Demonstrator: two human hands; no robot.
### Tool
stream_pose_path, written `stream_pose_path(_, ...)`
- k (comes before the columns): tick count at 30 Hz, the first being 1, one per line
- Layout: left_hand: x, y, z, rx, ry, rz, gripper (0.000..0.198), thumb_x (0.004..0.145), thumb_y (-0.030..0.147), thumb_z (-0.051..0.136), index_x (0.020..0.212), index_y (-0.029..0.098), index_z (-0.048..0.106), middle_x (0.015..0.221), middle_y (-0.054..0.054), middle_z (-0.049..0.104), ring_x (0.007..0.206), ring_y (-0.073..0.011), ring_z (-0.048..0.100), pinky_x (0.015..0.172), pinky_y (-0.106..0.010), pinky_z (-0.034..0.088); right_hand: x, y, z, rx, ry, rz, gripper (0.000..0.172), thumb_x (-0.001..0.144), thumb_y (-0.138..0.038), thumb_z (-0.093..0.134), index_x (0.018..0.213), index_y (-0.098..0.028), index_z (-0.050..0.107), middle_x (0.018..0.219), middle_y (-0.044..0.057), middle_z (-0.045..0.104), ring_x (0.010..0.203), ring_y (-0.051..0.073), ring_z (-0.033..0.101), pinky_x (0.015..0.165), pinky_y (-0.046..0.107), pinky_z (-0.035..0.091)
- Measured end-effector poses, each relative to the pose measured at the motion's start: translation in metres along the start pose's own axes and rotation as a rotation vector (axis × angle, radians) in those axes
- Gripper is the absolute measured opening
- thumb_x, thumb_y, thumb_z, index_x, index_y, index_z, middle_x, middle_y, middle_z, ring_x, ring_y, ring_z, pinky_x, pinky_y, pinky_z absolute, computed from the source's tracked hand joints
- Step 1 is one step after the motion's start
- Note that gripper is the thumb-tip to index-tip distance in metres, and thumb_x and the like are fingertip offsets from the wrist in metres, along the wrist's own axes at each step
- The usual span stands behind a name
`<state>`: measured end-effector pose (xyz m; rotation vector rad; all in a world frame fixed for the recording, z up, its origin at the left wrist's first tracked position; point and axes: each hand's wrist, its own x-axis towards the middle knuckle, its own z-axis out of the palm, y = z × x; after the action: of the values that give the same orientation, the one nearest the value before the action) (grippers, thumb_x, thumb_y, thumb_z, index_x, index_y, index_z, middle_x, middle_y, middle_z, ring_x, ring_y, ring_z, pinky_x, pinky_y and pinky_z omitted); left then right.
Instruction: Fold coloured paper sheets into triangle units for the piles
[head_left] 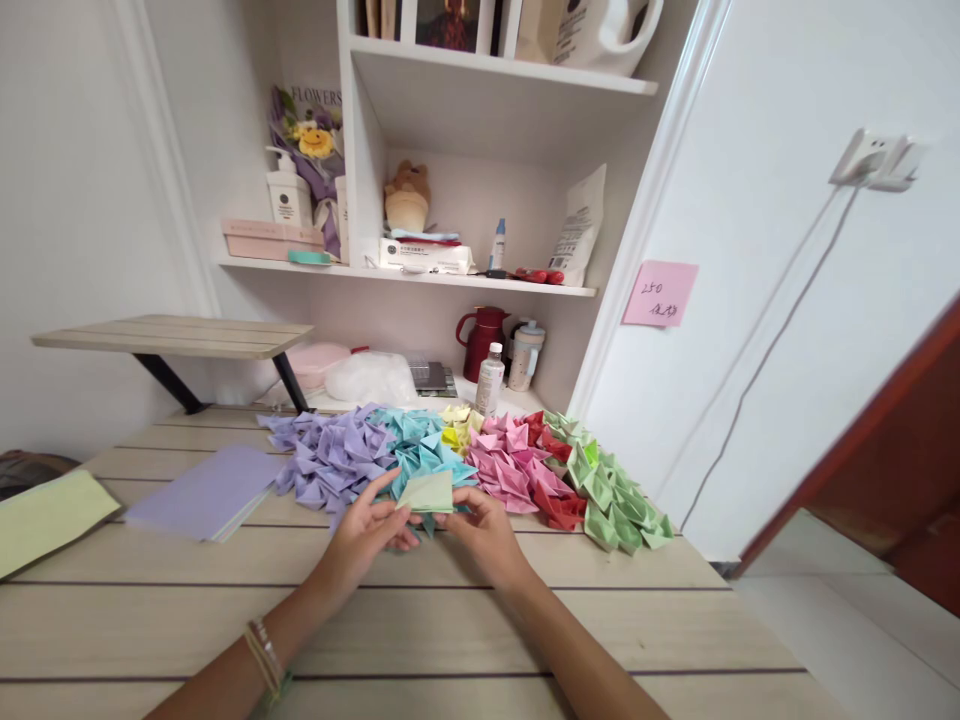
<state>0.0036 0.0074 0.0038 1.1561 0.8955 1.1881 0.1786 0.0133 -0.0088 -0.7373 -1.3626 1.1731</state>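
Observation:
A folded piece of light green paper (427, 492) is held up between my two hands, a little above the table. My left hand (379, 522) pinches its left edge between thumb and fingers. At its right edge, my right hand (480, 525) grips it the same way. Just behind are heaps of folded paper pieces sorted by colour: purple ones (337, 450), blue ones (424, 450), pink ones (510, 460) and green ones (611, 490). Some red pieces (562, 510) and yellow pieces (459, 430) lie among them.
Purple paper sheets (202, 490) and a yellow-green sheet (52, 520) lie on the slatted table (375, 640) at left. A small raised shelf (172, 337) stands behind them. Further back are a bottle (490, 380), a red jug (484, 340) and a cup (526, 355).

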Motion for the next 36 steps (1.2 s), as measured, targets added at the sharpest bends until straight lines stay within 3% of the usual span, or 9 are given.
stream_pose_path(5,-0.001,0.001,0.001,0.025,-0.029,-0.039,0.038,0.062,0.040,0.070,0.086,0.011,0.061,0.075,-0.008,0.069,0.055,-0.0157,0.064,0.053,-0.026,0.050,-0.001,-0.003,0.000,-0.037,-0.060,-0.047,0.017,0.069,-0.031,0.068,0.079,-0.018,0.061,0.080,0.002,0.064,0.077,0.016,0.059,0.070,0.027,0.044)
stream_pose_path(10,-0.009,0.005,0.003,0.093,-0.045,0.060,0.026,0.071,0.038,0.064,0.078,0.013,0.061,0.050,-0.001,0.065,0.038,-0.0132,0.058,0.043,-0.024,0.049,-0.001,-0.006,0.000,-0.145,-0.111,-0.058,0.020,0.074,-0.033,0.063,0.088,-0.019,0.063,0.086,0.005,0.067,0.081,0.019,0.061,0.075,0.032,0.046)
stream_pose_path(13,-0.012,0.007,0.004,0.118,-0.066,0.072,0.025,0.072,0.035,0.063,0.080,0.012,0.066,0.067,-0.007,0.072,0.061,-0.0200,0.068,0.060,-0.030,0.055,-0.001,-0.012,-0.005,-0.296,-0.097,-0.165,0.022,0.071,-0.032,0.065,0.090,-0.020,0.066,0.100,0.007,0.063,0.095,0.022,0.057,0.085,0.036,0.042)
stream_pose_path(18,-0.008,0.001,-0.002,0.314,0.093,0.257,0.034,0.068,0.030,0.067,0.099,0.016,0.068,0.106,-0.009,0.067,0.093,-0.0254,0.063,0.084,-0.034,0.050,-0.003,-0.023,-0.014,-0.491,-0.083,-0.261,0.070,0.048,-0.031,0.082,0.114,-0.027,0.057,0.138,0.009,0.031,0.129,0.029,0.024,0.103,0.043,0.023)
stream_pose_path(21,-0.005,-0.008,-0.007,0.383,0.113,0.333,0.041,0.069,0.030,0.066,0.108,0.018,0.063,0.109,-0.008,0.066,0.094,-0.0251,0.063,0.083,-0.035,0.050,-0.002,-0.020,-0.012,-0.358,-0.138,-0.210,0.047,0.057,-0.032,0.077,0.102,-0.025,0.066,0.128,0.010,0.046,0.122,0.028,0.038,0.099,0.042,0.030)
stream_pose_path(24,-0.004,-0.013,-0.009,0.368,0.078,0.369,0.049,0.067,0.028,0.068,0.114,0.018,0.058,0.108,-0.007,0.066,0.094,-0.0243,0.063,0.084,-0.035,0.050,-0.002,-0.014,-0.006,-0.161,-0.124,-0.119,0.026,0.064,-0.033,0.072,0.087,-0.022,0.070,0.098,0.008,0.066,0.095,0.024,0.059,0.083,0.038,0.044)
stream_pose_path(29,-0.009,-0.005,-0.003,0.334,0.115,0.324,0.034,0.066,0.029,0.068,0.098,0.016,0.068,0.094,-0.007,0.072,0.083,-0.0229,0.067,0.076,-0.030,0.053,-0.004,-0.009,0.001,-0.014,0.000,-0.040,0.017,0.057,-0.030,0.076,0.067,-0.019,0.069,0.076,0.003,0.068,0.074,0.019,0.062,0.070,0.031,0.047)
stream_pose_path(32,-0.012,0.003,0.004,0.254,0.175,0.264,0.028,0.067,0.030,0.067,0.090,0.014,0.067,0.085,-0.007,0.073,0.076,-0.0213,0.068,0.072,-0.029,0.054,-0.003,-0.010,0.003,0.088,0.075,0.011,0.017,0.059,-0.029,0.075,0.065,-0.018,0.065,0.070,0.002,0.067,0.066,0.016,0.061,0.064,0.028,0.047)
stream_pose_path(36,-0.010,0.006,0.007,0.135,0.148,0.227,0.053,0.068,0.029,0.067,0.115,0.016,0.047,0.078,-0.005,0.072,0.067,-0.0189,0.068,0.060,-0.027,0.054,-0.001,-0.013,0.004,0.225,0.081,0.091,0.043,0.057,-0.029,0.077,0.094,-0.020,0.057,0.077,0.003,0.068,0.068,0.016,0.063,0.064,0.028,0.049)
